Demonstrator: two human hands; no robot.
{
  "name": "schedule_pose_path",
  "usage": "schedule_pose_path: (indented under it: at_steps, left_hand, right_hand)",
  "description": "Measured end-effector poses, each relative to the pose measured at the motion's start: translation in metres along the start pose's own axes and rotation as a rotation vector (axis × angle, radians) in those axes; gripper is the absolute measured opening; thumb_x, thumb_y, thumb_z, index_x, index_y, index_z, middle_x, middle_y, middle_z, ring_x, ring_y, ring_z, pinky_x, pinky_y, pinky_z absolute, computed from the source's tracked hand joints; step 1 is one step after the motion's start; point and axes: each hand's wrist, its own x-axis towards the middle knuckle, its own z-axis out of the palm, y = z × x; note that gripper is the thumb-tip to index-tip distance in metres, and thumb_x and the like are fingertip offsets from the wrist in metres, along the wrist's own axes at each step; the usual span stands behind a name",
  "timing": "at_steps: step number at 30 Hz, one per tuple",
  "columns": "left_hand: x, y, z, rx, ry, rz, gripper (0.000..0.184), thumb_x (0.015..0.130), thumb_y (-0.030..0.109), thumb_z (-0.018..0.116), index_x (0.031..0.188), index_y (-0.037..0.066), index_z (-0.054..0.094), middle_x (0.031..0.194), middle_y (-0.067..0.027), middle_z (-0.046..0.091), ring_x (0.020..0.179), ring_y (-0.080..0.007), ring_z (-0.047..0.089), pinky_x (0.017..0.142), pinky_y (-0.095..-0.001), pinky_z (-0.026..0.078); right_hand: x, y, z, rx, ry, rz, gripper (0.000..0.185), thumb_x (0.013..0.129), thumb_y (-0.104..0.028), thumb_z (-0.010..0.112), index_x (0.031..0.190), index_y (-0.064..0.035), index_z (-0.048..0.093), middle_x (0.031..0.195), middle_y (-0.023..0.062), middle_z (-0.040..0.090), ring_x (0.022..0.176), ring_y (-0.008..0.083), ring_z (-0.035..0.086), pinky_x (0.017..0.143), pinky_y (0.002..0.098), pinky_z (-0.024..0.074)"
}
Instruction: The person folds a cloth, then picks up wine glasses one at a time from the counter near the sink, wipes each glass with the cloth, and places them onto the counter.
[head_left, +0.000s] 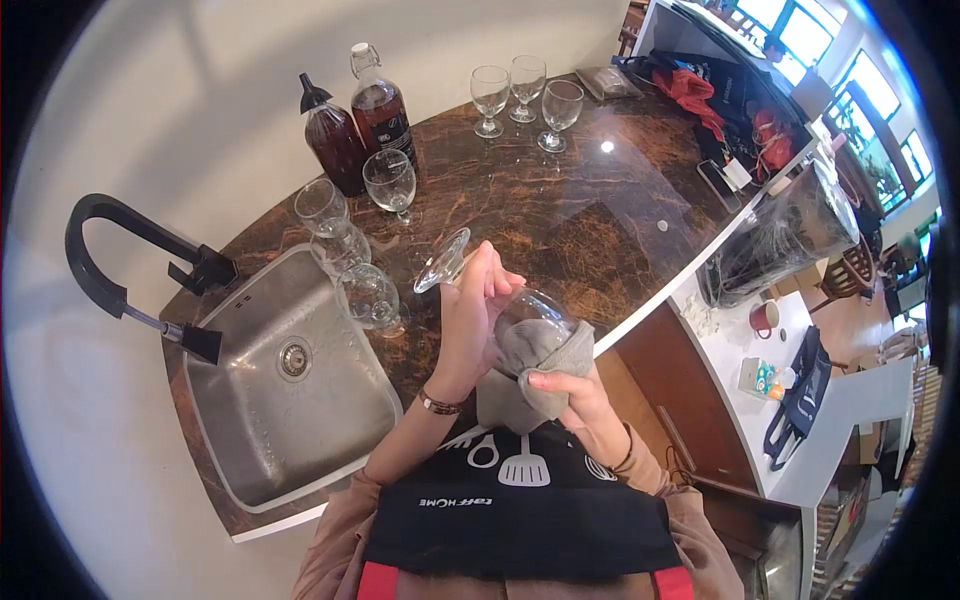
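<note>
Held tilted over the counter's front is a clear stemmed glass [532,308], its round foot pointing up and to the left. My left hand [474,318] is closed around it near the stem. A grey cloth [556,358] covers the glass's rim end, and my right hand [582,402] grips the cloth there, thumb on top. Whether the cloth reaches inside the bowl is hard to tell. Part of it hangs down in front of the black apron [520,515]. Several similar glasses stand by the sink, the closest being a glass [368,300] left of my left hand.
A steel sink [250,410] with a black faucet [100,250] lies left. Two dark bottles [335,145] [383,115] stand against the wall. Three stemmed glasses [490,95] are at the back. Right, a lower white surface bears a plastic-wrapped cylinder [775,240] and a red mug [764,319].
</note>
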Motion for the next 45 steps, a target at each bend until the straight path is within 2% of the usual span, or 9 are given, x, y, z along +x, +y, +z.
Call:
schedule_pose_path:
  at_steps: [11,14,19,26,28,32,39,42,45]
  left_hand:
    - [-0.003,-0.009,0.0,-0.057,0.079,0.005,0.035,0.089,0.022,0.04,0.056,0.013,0.031,0.059,0.0011,0.038,0.067,-0.0115,0.051,0.07,-0.0278,0.042]
    - [-0.008,-0.018,-0.004,-0.059,-0.039,0.05,0.036,0.088,0.025,0.045,0.057,0.01,0.036,0.062,-0.0001,0.039,0.065,-0.0105,0.047,0.069,-0.0263,0.042]
    - [-0.011,-0.013,-0.002,0.014,0.049,-0.121,0.035,0.087,0.025,0.045,0.057,0.012,0.034,0.061,0.0011,0.037,0.065,-0.01,0.045,0.071,-0.0259,0.04]
    - [-0.002,-0.018,-0.009,-0.22,0.072,-0.244,0.034,0.087,0.025,0.045,0.057,0.013,0.033,0.059,0.0022,0.035,0.062,-0.0094,0.043,0.069,-0.0255,0.04]
    - [0.005,-0.021,-0.012,-0.277,0.042,-0.216,0.035,0.088,0.025,0.043,0.057,0.014,0.031,0.057,0.002,0.032,0.062,-0.0106,0.045,0.068,-0.0272,0.04]
    - [0.011,-0.035,-0.012,-0.039,0.002,0.006,0.034,0.089,0.025,0.039,0.058,0.013,0.03,0.058,0.0017,0.032,0.065,-0.0103,0.045,0.07,-0.0261,0.038]
    - [0.03,-0.057,-0.019,-0.12,-0.352,0.183,0.028,0.091,0.025,0.038,0.069,0.007,0.042,0.07,-0.0016,0.044,0.077,-0.0119,0.048,0.074,-0.0271,0.039]
    - [0.035,-0.074,-0.024,0.091,-0.376,0.09,0.045,0.09,0.032,0.038,0.123,0.003,0.029,0.117,-0.0103,0.046,0.111,-0.0203,0.044,0.095,-0.0313,0.031]
    - [0.023,-0.126,-0.054,0.45,-0.488,0.098,0.046,0.086,0.024,0.049,0.123,0.003,0.031,0.12,-0.011,0.042,0.111,-0.0199,0.041,0.094,-0.0321,0.031]
  right_hand:
    - [0.001,0.009,-0.013,-0.176,0.132,-0.21,0.048,0.063,0.001,0.068,0.107,-0.0007,0.047,0.097,0.0083,0.055,0.087,0.0155,0.055,0.076,0.0285,0.0449]
    - [0.001,0.004,-0.023,-0.587,-0.094,-0.143,0.046,0.068,-0.005,0.067,0.109,-0.0016,0.048,0.102,0.009,0.054,0.092,0.0171,0.053,0.08,0.0296,0.0433]
    - [0.003,-0.004,-0.006,-1.736,-0.269,-0.706,0.043,0.069,-0.019,0.063,0.109,-0.005,0.052,0.103,0.0132,0.055,0.099,0.0286,0.051,0.084,0.0376,0.0397]
    - [-0.001,-0.01,-0.025,-1.787,-0.371,-0.687,0.039,0.077,-0.02,0.058,0.111,-0.0041,0.047,0.106,0.0105,0.053,0.1,0.0244,0.05,0.087,0.0357,0.0389]
    - [-0.006,-0.014,-0.019,-1.001,-0.194,-0.029,0.036,0.078,-0.019,0.061,0.108,-0.0049,0.047,0.101,0.0061,0.055,0.094,0.0194,0.053,0.082,0.0321,0.0427]
    - [0.007,-0.006,-0.013,0.022,0.243,0.113,0.031,0.078,-0.017,0.062,0.103,-0.0037,0.049,0.098,0.0065,0.057,0.087,0.0158,0.056,0.076,0.0294,0.0458]
    - [0.021,-0.029,-0.018,-0.008,0.286,-0.045,0.026,0.082,-0.021,0.057,0.1,-0.0032,0.052,0.094,0.0059,0.058,0.084,0.0142,0.056,0.074,0.0278,0.0457]
    - [0.043,-0.053,-0.025,-0.389,0.36,-0.246,0.02,0.08,-0.02,0.059,0.09,-0.0024,0.057,0.085,0.0034,0.059,0.076,0.0099,0.055,0.067,0.0244,0.0433]
    - [0.079,-0.085,-0.038,-0.743,0.366,-0.412,0.023,0.077,-0.022,0.063,0.08,-0.0002,0.06,0.072,0.0017,0.059,0.065,0.0087,0.054,0.06,0.0235,0.0433]
